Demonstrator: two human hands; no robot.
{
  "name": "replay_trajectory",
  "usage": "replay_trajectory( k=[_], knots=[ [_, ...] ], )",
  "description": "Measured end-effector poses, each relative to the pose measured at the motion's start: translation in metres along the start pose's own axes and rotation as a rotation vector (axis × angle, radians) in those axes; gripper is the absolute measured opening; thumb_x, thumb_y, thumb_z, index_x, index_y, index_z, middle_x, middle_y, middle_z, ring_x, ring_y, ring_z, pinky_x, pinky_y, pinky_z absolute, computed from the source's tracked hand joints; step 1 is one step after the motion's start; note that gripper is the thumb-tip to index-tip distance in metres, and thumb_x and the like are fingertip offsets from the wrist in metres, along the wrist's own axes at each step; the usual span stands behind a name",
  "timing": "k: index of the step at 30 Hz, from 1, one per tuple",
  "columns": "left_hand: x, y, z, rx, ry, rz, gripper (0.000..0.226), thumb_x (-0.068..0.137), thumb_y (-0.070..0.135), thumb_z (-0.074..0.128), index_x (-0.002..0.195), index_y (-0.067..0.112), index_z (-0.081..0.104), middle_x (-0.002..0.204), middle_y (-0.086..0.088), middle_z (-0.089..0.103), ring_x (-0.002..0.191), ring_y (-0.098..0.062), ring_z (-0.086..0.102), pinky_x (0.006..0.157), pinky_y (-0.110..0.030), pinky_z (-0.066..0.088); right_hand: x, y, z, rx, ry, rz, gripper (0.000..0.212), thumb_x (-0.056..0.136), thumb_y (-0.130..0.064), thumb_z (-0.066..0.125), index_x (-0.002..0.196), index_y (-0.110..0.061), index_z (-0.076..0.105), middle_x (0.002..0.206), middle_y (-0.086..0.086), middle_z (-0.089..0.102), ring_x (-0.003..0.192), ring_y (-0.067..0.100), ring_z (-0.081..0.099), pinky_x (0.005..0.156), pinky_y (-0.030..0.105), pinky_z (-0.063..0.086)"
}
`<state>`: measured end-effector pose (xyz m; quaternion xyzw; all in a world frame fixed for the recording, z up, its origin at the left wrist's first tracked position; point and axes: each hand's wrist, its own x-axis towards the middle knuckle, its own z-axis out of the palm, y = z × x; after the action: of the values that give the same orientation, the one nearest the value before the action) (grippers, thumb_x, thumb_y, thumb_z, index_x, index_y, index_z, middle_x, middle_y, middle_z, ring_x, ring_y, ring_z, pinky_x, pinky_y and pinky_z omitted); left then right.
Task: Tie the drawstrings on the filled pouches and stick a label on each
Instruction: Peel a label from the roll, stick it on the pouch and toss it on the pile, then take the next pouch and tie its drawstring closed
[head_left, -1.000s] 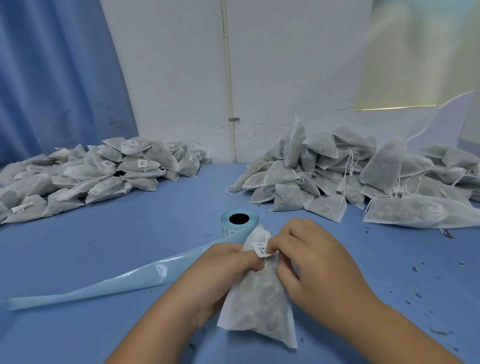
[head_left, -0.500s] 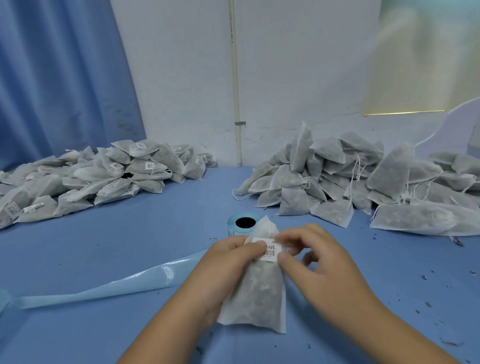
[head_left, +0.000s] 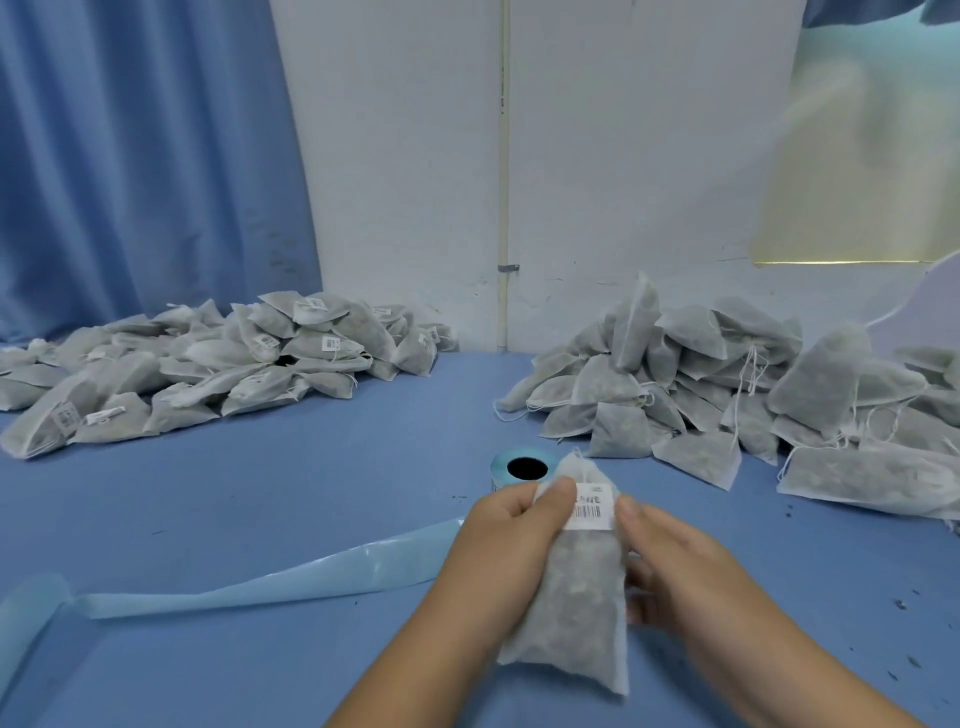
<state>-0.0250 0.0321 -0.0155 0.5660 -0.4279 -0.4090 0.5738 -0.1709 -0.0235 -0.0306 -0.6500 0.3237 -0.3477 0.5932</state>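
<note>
A blue table surface (head_left: 311, 493) is noted, backed by a white wall (head_left: 395, 182) to which a vertical conduit (head_left: 503, 208) is clipped. A blue curtain (head_left: 145, 156) is hung at the left, and a yellowish translucent sheet (head_left: 857, 182) is seen at upper right.

One filled pouch (head_left: 576, 597) is held over the near centre of the table, neck pointing away; whether its lower end rests on the surface cannot be told. Its upper part is gripped by the left hand (head_left: 511, 540), with the thumb laid at the left edge of a barcode label (head_left: 592, 512) stuck below the neck. The pouch is pinched by the right hand (head_left: 670, 561), thumb at the label's right edge, fingers behind.

A label roll (head_left: 500, 465) is stood just behind the pouch. A pale-blue backing strip (head_left: 260, 587) is laid leftward across the table. Labelled pouches (head_left: 234, 369) are heaped at far left and unlabelled pouches (head_left: 727, 395) at far right. Dark crumbs (head_left: 898, 605) are scattered on the table's right side.
</note>
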Motion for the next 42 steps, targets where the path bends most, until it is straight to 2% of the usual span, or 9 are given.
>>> replay_trajectory(
  k=[4,11,14,16,18,21,26,32,42],
  knots=[
    [0.011,0.003,-0.012,-0.319,0.213,-0.049,0.035,0.095,0.033,0.057,0.088,0.003,0.072,0.091,-0.02,0.073,0.082,-0.031,0.066,0.08,-0.044,0.051,0.011,-0.013,0.016,-0.229,-0.25,-0.011,0.034,0.073,-0.043,0.074,0.104,-0.031,0.068,0.095,-0.005,0.074,0.08,0.014,0.071,0.065,0.027,0.055],
    [0.03,0.003,-0.046,-0.887,0.438,-0.065,0.035,0.097,0.034,0.042,0.079,0.012,0.063,0.067,-0.008,0.065,0.057,-0.021,0.063,0.053,-0.024,0.049,0.065,-0.046,0.061,-0.237,-0.315,0.113,0.026,0.066,-0.034,0.069,0.083,-0.015,0.063,0.069,0.01,0.061,0.051,0.02,0.051,0.043,0.026,0.038],
    [0.036,0.004,-0.062,-0.969,0.603,-0.038,0.038,0.1,0.039,0.039,0.082,0.012,0.061,0.077,-0.007,0.064,0.067,-0.021,0.059,0.059,-0.03,0.042,0.105,-0.073,0.101,-0.043,-0.325,0.15,0.012,0.078,-0.015,0.071,0.082,-0.008,0.062,0.065,0.008,0.056,0.048,0.014,0.05,0.041,0.023,0.043],
    [0.038,0.005,-0.068,-0.942,0.664,-0.024,0.039,0.1,0.041,0.04,0.093,0.01,0.062,0.093,-0.009,0.062,0.077,-0.024,0.061,0.064,-0.033,0.041,0.141,-0.101,0.126,0.31,-0.27,0.063,0.007,0.084,0.002,0.065,0.09,0.0,0.061,0.077,0.012,0.06,0.064,0.017,0.062,0.059,0.022,0.055],
    [0.037,0.007,-0.069,-0.904,0.684,-0.005,0.04,0.1,0.042,0.04,0.095,0.009,0.063,0.098,-0.01,0.062,0.079,-0.026,0.063,0.065,-0.034,0.042,0.171,-0.132,0.145,0.592,-0.177,-0.082,0.035,0.088,0.012,0.056,0.121,0.001,0.05,0.099,0.015,0.058,0.094,0.022,0.065,0.085,0.024,0.053],
    [0.033,0.011,-0.07,-0.911,0.649,0.008,0.04,0.099,0.041,0.042,0.094,0.008,0.063,0.097,-0.011,0.062,0.077,-0.027,0.062,0.063,-0.034,0.041,0.19,-0.136,0.159,0.636,-0.114,-0.116,0.049,0.089,0.012,0.053,0.136,0.005,0.04,0.114,0.018,0.056,0.103,0.024,0.064,0.086,0.023,0.054],
    [0.032,0.012,-0.069,-0.872,0.611,0.01,0.033,0.099,0.035,0.044,0.088,0.01,0.062,0.085,-0.008,0.06,0.065,-0.022,0.056,0.06,-0.031,0.039,0.164,-0.083,0.151,0.36,-0.166,0.012,0.014,0.089,0.004,0.056,0.102,0.004,0.062,0.079,0.014,0.07,0.064,0.021,0.069,0.059,0.027,0.058],
    [0.034,0.006,-0.06,-0.782,0.477,0.009,0.028,0.095,0.029,0.048,0.081,0.008,0.061,0.065,-0.005,0.058,0.051,-0.018,0.049,0.055,-0.03,0.035,0.119,-0.043,0.087,0.194,-0.128,0.026,0.017,0.09,0.002,0.051,0.089,-0.003,0.067,0.067,0.007,0.068,0.056,0.018,0.063,0.055,0.026,0.05],
    [0.035,-0.017,0.006,-0.22,0.139,0.056,0.023,0.086,0.017,0.063,0.064,0.019,0.072,0.064,0.0,0.06,0.047,-0.013,0.05,0.048,-0.023,0.036,0.041,-0.002,-0.026,0.192,0.076,0.1,0.018,0.089,0.006,0.05,0.087,0.001,0.067,0.064,0.01,0.063,0.048,0.017,0.055,0.045,0.024,0.042]
  ],
)
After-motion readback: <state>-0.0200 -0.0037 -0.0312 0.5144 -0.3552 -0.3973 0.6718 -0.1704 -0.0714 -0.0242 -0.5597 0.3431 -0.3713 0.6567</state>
